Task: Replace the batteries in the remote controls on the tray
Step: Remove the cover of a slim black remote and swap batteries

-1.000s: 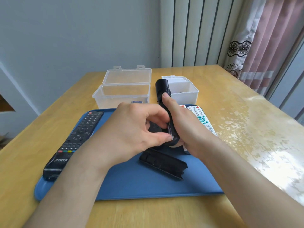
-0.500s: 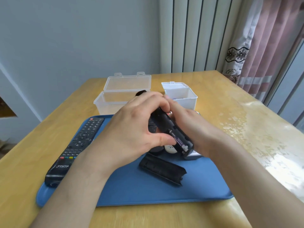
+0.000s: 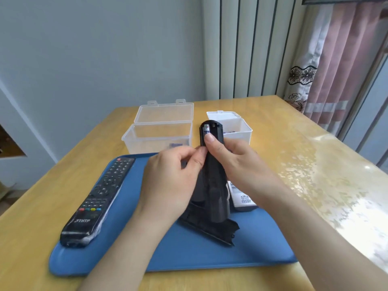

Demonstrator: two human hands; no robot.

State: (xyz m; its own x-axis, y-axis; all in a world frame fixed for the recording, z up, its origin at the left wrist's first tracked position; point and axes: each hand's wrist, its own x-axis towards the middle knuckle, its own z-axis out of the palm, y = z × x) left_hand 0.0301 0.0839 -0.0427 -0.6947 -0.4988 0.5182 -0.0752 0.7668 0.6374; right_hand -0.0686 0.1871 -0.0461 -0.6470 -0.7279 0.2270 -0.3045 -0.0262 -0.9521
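Working partway through the job, judging from the layout: holding one black remote (image 3: pixel 212 175) up above the blue tray (image 3: pixel 189 257), back side toward the camera, compartment open at its far end and one battery (image 3: pixel 206 129) showing in the left slot, the slot beside it looking dark and apparently empty. Lying loose on the tray just beneath, the detached battery cover (image 3: pixel 210 227), not yet refitted. Resting untouched along the tray's left side, a second black remote (image 3: pixel 98 198), buttons up, wrapped in clear film. Peeking out under the right forearm, a white remote (image 3: pixel 241 196), mostly hidden. Standing behind the tray on the wooden table (image 3: pixel 294 164), a clear open box (image 3: pixel 157 135) with something small and dark inside, and a smaller white box (image 3: pixel 235 127) holding what may be batteries, too small to tell. Wrapping the right hand (image 3: pixel 237 162) around the remote from the right, fingers curled closed on its body, thumb lying on the battery's near end. Pinching with the left hand (image 3: pixel 172 181), fingers bent and nearly closed, thumb and fingertips touching the remote's left edge just below the compartment; whether anything sits between those fingertips cannot be told. Leaving, by this reckoning, the rest of this remote's cells, its cover, and the other two remotes.
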